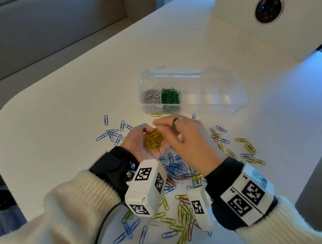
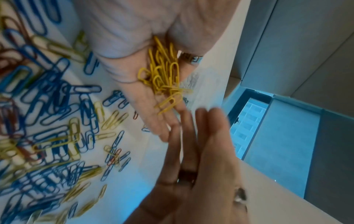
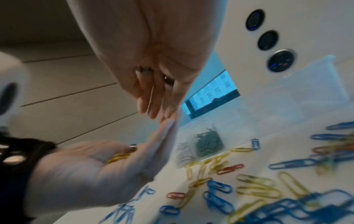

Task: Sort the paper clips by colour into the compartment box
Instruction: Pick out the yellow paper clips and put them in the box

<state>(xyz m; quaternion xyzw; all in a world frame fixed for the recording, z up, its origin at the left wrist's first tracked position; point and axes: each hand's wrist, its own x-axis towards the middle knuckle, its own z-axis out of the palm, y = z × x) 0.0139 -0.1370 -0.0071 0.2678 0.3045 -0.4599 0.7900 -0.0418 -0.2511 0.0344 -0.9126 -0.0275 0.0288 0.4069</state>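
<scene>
My left hand (image 1: 135, 140) lies palm up above the table with a heap of yellow paper clips (image 1: 153, 140) resting in it, fingers stretched out. My right hand (image 1: 182, 133) hovers over the left fingertips with straight fingers and holds nothing. The left wrist view shows the yellow clips (image 2: 164, 75) on the palm and the right hand (image 2: 201, 144) next to it. Just behind the hands stands the clear compartment box (image 1: 206, 100), holding white clips (image 1: 151, 98) and green clips (image 1: 170, 96) in two left compartments. Loose blue clips (image 1: 173, 165) and yellow clips (image 1: 183, 217) lie scattered around.
A few red clips (image 1: 185, 176) lie among the loose ones. The white table's rounded edge (image 1: 5, 108) is at the left. A white panel with a round dial (image 1: 269, 9) rises at the back right. A black cable (image 1: 104, 224) runs from my left wrist.
</scene>
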